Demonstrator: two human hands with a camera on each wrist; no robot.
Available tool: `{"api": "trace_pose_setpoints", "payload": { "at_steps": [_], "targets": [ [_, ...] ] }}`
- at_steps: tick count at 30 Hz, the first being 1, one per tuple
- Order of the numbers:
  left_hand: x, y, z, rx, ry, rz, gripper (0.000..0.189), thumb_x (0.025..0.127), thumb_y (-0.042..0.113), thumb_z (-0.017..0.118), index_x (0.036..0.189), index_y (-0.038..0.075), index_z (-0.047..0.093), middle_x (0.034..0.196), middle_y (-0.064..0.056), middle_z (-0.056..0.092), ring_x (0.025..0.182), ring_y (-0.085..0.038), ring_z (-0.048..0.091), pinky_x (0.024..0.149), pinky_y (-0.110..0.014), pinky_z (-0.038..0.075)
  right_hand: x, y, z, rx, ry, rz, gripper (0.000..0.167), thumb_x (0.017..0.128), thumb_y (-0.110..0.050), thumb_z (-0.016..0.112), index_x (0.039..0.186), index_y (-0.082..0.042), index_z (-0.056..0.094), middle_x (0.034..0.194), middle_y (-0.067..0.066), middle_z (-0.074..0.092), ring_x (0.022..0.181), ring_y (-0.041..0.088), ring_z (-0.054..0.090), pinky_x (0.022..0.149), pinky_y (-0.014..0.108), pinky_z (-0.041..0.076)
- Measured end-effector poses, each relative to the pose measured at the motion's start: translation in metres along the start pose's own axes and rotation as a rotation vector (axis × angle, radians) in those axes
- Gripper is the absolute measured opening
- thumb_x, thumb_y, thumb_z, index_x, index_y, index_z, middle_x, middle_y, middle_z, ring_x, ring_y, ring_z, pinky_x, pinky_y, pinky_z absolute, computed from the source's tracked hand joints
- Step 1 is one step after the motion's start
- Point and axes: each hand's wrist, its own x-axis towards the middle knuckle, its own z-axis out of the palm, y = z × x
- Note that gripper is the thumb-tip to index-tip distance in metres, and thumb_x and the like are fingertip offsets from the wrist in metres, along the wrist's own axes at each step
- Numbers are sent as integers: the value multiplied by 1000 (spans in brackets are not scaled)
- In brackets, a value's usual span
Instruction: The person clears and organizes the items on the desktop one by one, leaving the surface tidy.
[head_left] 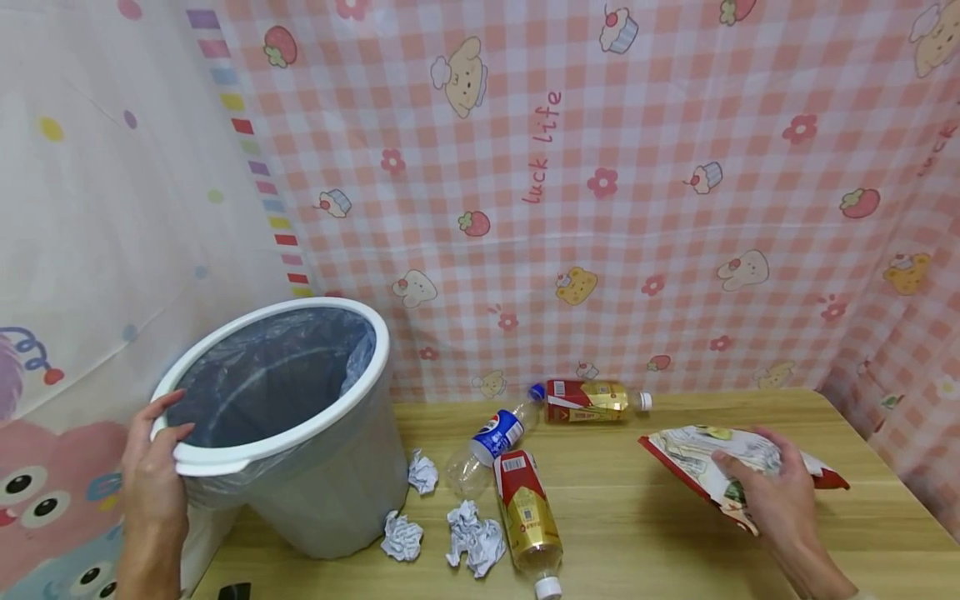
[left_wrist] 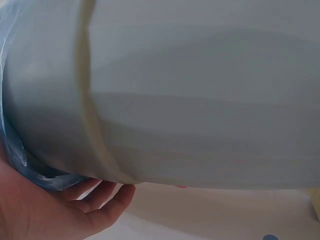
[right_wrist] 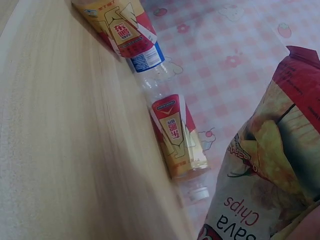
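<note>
At the left, a grey trash bin (head_left: pixel 330 492) with a white rim and a translucent liner (head_left: pixel 255 383) leans a little. My left hand (head_left: pixel 156 475) grips its rim from the left side, two fingertips over the edge. The left wrist view shows other fingers of the left hand (left_wrist: pixel 80 207) against the outer wall below the liner's edge. On the right, my right hand (head_left: pixel 783 496) holds a red and white chip bag (head_left: pixel 682 454) over the table, thumb on its upper face. In the right wrist view the chip bag (right_wrist: pixel 285 145) fills the right side.
Between bin and bag lie a gold-red bottle (head_left: pixel 528 512), a clear bottle with a blue label (head_left: pixel 497 435) and another gold-red bottle (head_left: pixel 588 402) by the back curtain. Crumpled paper balls (head_left: pixel 476 537) sit beside the bin. A black object (head_left: pixel 234 592) shows at the table's front edge.
</note>
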Motion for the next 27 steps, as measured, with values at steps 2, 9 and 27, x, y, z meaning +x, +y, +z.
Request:
{"api": "trace_pose_setpoints", "payload": {
  "at_steps": [2, 9, 27],
  "targets": [
    [0, 0, 0, -15, -1, -5, 44, 97, 9, 39, 137, 18, 54, 154, -4, 34, 139, -10, 28, 112, -21, 18, -2, -2, 0, 18, -18, -18, 84, 88, -45, 72, 155, -20, 29, 163, 12, 18, 142, 33, 23, 111, 51, 27],
    [0, 0, 0, -19, -3, -13, 43, 97, 9, 39, 136, 19, 54, 154, -4, 33, 139, -11, 29, 111, -20, 19, -11, -9, 2, 24, -39, -97, 82, 88, -42, 73, 154, -18, 31, 165, 10, 11, 151, 33, 6, 117, 59, 9],
    [0, 1, 1, -39, -3, 1, 43, 97, 8, 40, 136, 18, 55, 153, -5, 35, 137, -13, 30, 107, -17, 21, -30, -48, 14, -32, -146, -188, 79, 89, -44, 72, 153, -19, 33, 157, 17, 23, 108, 25, 43, 78, 29, 39]
  ]
}}
